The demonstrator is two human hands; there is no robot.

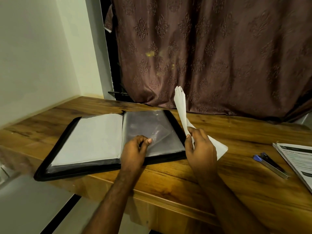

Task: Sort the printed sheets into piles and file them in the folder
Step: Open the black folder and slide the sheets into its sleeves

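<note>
The folder (108,144) lay open on the counter (185,179), its near-left corner just over the counter's front edge. Its left page held a white sheet; its right page was a clear sleeve (152,132). The left hand (135,149) rested on that sleeve near the spine, thumb and fingers pinching its film, which seemed to lift slightly, though glare made that hard to judge. Just beside the folder's right edge, the right hand (200,147) gripped a bundle of sheets (182,112), curled and standing nearly upright, its lower corner splayed out towards the right past the hand. Bare wood lay between that hand and two pens (270,164), which rested side by side further right. Beyond the pens, a stack of printed sheets (298,162) ran off the frame's right edge. A brown curtain (211,53) hung down to the counter's far edge, close behind the folder, and a pale wall (33,56) closed off the left side.
</note>
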